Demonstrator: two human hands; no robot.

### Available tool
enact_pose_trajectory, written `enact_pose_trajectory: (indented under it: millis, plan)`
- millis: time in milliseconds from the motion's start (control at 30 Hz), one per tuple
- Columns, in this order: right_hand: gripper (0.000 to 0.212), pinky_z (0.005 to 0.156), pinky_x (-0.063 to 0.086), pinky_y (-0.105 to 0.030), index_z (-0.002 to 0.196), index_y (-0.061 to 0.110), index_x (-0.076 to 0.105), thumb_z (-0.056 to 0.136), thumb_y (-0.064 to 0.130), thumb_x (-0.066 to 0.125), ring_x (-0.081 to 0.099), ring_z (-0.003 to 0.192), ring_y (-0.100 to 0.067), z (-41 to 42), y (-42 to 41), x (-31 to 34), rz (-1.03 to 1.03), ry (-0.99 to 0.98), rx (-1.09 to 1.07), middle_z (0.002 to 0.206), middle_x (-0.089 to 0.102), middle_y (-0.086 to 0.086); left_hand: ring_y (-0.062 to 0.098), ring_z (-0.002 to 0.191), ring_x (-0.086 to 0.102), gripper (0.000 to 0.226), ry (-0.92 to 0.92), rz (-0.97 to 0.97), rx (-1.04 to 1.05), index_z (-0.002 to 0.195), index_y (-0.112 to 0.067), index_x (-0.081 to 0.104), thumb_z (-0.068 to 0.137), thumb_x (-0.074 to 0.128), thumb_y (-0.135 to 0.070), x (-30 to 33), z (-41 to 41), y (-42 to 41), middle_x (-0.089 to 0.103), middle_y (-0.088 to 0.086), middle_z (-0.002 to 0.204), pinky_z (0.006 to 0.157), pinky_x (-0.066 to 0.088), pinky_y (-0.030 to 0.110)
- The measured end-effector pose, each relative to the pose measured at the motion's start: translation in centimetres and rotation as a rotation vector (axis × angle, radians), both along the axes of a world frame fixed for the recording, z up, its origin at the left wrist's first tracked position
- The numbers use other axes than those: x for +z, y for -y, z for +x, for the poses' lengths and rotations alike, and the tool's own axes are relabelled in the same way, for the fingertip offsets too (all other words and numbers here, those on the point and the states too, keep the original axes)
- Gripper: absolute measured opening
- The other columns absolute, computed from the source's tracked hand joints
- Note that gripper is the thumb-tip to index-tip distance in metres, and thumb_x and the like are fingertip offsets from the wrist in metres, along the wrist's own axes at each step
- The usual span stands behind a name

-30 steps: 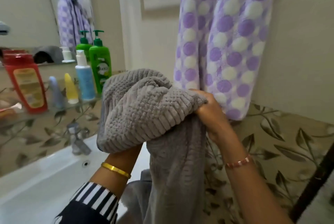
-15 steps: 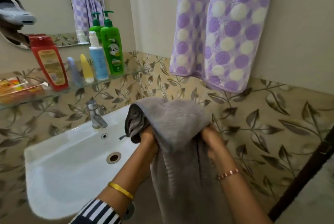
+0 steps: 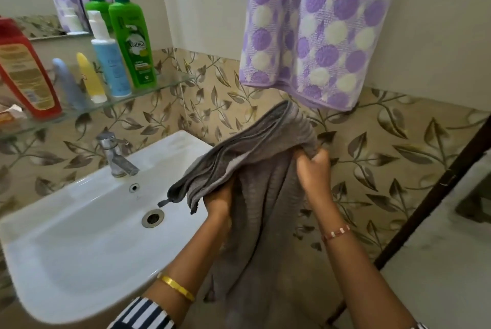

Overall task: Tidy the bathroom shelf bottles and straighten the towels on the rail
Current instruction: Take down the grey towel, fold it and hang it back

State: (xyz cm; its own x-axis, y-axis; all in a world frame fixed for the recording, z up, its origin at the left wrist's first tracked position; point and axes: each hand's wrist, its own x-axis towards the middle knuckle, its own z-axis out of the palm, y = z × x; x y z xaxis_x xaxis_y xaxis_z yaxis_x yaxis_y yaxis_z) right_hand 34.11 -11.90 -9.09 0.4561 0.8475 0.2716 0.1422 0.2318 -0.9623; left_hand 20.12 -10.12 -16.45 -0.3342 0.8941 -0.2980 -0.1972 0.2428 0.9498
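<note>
A white sink [image 3: 79, 235] is filling the lower left, its chrome tap [image 3: 114, 154] standing at the back rim. Hanging on the wall above and to the right, a purple polka-dot towel [image 3: 316, 33] is draping down, its hem ending just above a grey towel [image 3: 255, 196] that both hands are holding up beside the sink's right edge. The grey towel's upper part is bunching in folds between the hands while the rest is falling straight down below them. The left hand [image 3: 219, 200] is gripping the folded edge from underneath, fingers closed into the cloth; the right hand [image 3: 314, 169] is pinching the opposite end, fingers closed around the fabric.

A glass shelf [image 3: 170, 84] is running along the tiled wall above the tap. Standing on it, from right to left, are a green pump bottle [image 3: 132, 44], a blue bottle [image 3: 109, 63], a small yellow bottle [image 3: 90, 79], a grey-blue bottle [image 3: 67, 84] and a red bottle [image 3: 24, 71], all upright or leaning slightly.
</note>
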Motion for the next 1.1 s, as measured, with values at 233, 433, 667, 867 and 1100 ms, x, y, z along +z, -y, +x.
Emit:
enact_pose_trajectory:
  millis: [233,433,667,867,1100]
  plan:
    - [0.020,0.053,0.046,-0.010,0.066,0.026,0.061,0.080,0.014,0.068,0.056,0.056,0.007,0.5,0.2,-0.5,0.072,0.080,0.137,0.063,0.062,0.014,0.034,0.114,0.054,0.047,-0.022,-0.161,-0.362,0.120,-0.007,0.055,0.079,0.067,-0.027,-0.1,-0.1,2.8,0.058,0.013,0.124,0.091,0.045,0.041]
    - [0.007,0.064,0.048,-0.015,0.081,0.019,0.067,0.082,0.013,0.066,0.058,0.066,0.005,1.1,-0.5,-0.9,-0.062,0.245,0.296,0.071,0.063,0.015,0.022,0.080,0.066,0.036,-0.501,0.001,-0.591,0.089,-0.009,0.068,0.077,0.065,-0.043,1.7,-0.5,2.5,0.069,0.008,0.086,0.068,0.055,0.029]
    - [0.015,0.076,0.054,-0.020,0.089,0.017,0.066,0.084,0.004,0.061,0.065,0.079,-0.007,1.7,0.1,-0.9,-0.176,0.140,0.509,0.086,0.067,0.002,0.006,0.117,0.041,0.095,-0.615,0.474,-0.687,0.135,-0.024,0.031,0.056,0.081,-0.046,2.4,-0.5,0.0,0.041,-0.009,0.131,0.098,0.038,0.025]
    - [0.018,0.060,0.052,-0.012,0.081,0.018,0.067,0.080,0.000,0.064,0.067,0.066,0.002,3.5,0.7,1.0,-0.085,0.111,0.531,0.065,0.072,0.012,-0.001,0.081,0.064,0.030,-0.319,0.437,-0.855,0.099,-0.026,0.059,0.075,0.071,-0.014,3.3,-0.2,-0.5,0.065,-0.009,0.096,0.067,0.053,0.013]
    - [0.029,0.072,0.051,-0.012,0.099,0.017,0.062,0.076,0.000,0.070,0.063,0.077,0.009,4.9,1.0,0.6,-0.107,0.202,0.493,0.089,0.066,0.009,0.003,0.073,0.058,0.012,-0.529,0.664,-0.654,0.086,-0.021,0.061,0.085,0.059,-0.010,4.7,0.8,-0.8,0.064,-0.003,0.079,0.064,0.047,0.012]
